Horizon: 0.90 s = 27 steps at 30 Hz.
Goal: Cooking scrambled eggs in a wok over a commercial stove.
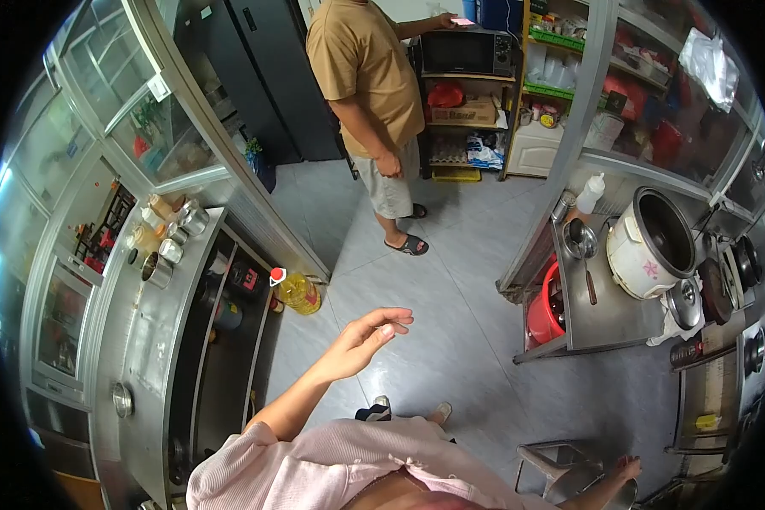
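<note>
My left hand (366, 341) is raised in mid-air over the grey tiled floor (427, 306), its fingers loosely extended and holding nothing. To its upper left, a yellow oil bottle (298, 293) with a red cap stands on the floor. My right hand (628, 467) is low at the right, beside a metal stool (545, 459) and a round metal vessel (577, 488). The hand is small and partly turned away; whether it grips the vessel cannot be told.
A steel counter (146, 357) with jars runs along the left. A person (370, 83) stands ahead near a microwave (465, 52), holding a phone. At the right, a steel table (612, 325) bears a large rice cooker (644, 248) and a ladle (590, 277); a red bucket (544, 312) sits beneath.
</note>
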Each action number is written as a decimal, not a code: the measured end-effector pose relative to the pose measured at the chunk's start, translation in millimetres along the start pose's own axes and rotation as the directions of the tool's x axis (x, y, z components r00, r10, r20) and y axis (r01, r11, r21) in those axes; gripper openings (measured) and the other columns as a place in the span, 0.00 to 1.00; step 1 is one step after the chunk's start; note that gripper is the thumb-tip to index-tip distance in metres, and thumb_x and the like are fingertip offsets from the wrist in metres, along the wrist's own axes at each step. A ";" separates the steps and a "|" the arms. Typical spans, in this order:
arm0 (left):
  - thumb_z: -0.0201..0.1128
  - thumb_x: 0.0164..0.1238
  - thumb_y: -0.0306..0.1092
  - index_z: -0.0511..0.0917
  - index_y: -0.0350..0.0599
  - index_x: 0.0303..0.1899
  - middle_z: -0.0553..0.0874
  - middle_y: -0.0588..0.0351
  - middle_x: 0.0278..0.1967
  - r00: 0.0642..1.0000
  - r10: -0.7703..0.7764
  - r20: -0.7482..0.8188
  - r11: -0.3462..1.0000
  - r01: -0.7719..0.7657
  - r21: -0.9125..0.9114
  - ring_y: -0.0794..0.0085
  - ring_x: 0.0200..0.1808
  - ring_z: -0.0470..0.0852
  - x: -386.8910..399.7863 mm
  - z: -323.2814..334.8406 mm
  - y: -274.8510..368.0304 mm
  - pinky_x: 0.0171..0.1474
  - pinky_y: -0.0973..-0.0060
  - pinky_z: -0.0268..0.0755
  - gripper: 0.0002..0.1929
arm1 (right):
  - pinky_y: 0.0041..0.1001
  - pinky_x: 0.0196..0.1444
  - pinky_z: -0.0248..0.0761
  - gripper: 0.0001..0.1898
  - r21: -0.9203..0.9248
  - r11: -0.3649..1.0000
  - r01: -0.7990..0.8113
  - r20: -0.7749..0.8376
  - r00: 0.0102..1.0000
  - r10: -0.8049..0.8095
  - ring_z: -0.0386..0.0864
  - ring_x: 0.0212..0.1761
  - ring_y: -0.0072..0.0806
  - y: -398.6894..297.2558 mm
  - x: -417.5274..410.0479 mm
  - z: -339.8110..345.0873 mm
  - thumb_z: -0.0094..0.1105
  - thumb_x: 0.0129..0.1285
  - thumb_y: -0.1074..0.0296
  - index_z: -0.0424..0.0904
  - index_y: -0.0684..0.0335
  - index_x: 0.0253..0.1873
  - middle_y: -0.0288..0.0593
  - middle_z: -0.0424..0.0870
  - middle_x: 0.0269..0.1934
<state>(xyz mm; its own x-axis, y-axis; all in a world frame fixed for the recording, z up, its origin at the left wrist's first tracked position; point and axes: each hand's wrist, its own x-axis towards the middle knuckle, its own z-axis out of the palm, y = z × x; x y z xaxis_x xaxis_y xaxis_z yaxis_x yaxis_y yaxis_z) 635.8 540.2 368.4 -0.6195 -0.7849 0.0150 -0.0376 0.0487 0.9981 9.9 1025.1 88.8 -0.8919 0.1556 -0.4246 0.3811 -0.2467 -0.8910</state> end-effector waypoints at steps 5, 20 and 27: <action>0.44 0.70 0.41 0.69 0.37 0.53 0.76 0.53 0.49 1.000 -0.016 -0.015 0.998 0.017 0.065 0.72 0.49 0.74 -9.6 9.3 -6.8 0.52 0.73 0.65 0.19 | 0.28 0.15 0.64 0.10 -0.294 0.916 0.273 0.039 0.961 -0.274 0.67 0.20 0.29 43.5 -15.7 40.2 0.47 0.57 0.72 0.63 0.66 0.43 0.45 0.70 0.26; 0.45 0.70 0.43 0.73 0.36 0.49 0.79 0.52 0.43 0.997 -0.004 0.083 0.999 0.001 0.038 0.70 0.46 0.77 -9.9 16.9 -20.7 0.51 0.73 0.67 0.19 | 0.34 0.21 0.69 0.22 -0.930 0.336 -0.150 0.182 0.606 0.774 0.76 0.22 0.40 345.8 -126.8 -2.7 0.42 0.58 0.50 0.69 0.63 0.46 0.47 0.78 0.29; 0.44 0.70 0.44 0.73 0.36 0.49 0.79 0.51 0.44 0.996 -0.006 0.094 1.000 0.004 0.018 0.70 0.45 0.77 -24.3 3.6 -25.9 0.51 0.73 0.68 0.20 | 0.27 0.18 0.67 0.16 -0.873 0.307 0.379 0.466 0.463 0.753 0.76 0.18 0.29 279.5 -307.6 90.8 0.53 0.56 0.68 0.69 0.61 0.51 0.44 0.78 0.26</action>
<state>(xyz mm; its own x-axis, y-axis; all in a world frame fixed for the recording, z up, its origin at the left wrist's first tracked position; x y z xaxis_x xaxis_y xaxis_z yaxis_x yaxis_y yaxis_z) 648.9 560.3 342.0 -0.6904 -0.7234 0.0034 -0.0541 0.0564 0.9969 368.7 821.4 -15.0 -0.2397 -0.5599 -0.7931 -0.0091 0.8182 -0.5749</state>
